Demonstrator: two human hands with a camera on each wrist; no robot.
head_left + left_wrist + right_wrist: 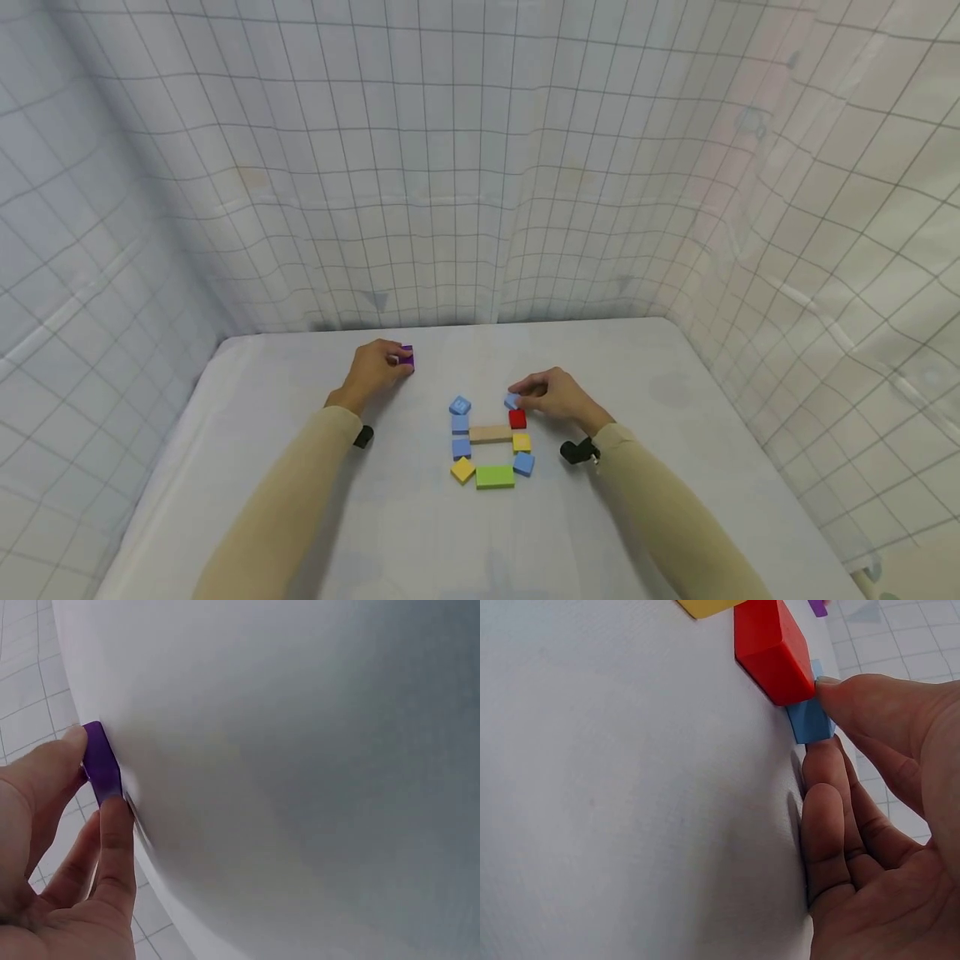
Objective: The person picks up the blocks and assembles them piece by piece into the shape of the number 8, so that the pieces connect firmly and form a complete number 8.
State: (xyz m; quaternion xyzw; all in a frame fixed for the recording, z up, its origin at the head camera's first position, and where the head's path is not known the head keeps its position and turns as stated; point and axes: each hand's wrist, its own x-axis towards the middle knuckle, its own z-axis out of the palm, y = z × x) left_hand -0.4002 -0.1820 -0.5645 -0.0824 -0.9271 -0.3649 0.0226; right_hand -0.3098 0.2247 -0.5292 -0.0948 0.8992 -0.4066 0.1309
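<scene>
At the back left of the table, my left hand [377,367] pinches a purple block [103,761] between thumb and fingertips. My right hand [553,393] pinches a small blue block [810,720] at the far right end of a block outline. Right beside that blue block, on its near side, sits a red block [517,419]. A yellow block [521,443] follows below the red one. Between the outline's two sides lies a plain wooden block [491,434].
Several more blue blocks form the outline's left side, topped by a tilted blue block [460,405]. A green block [495,477] lies at the near end, between a tilted yellow block [463,470] and another blue block [523,463]. Gridded white curtains [480,167] surround the white table [420,542].
</scene>
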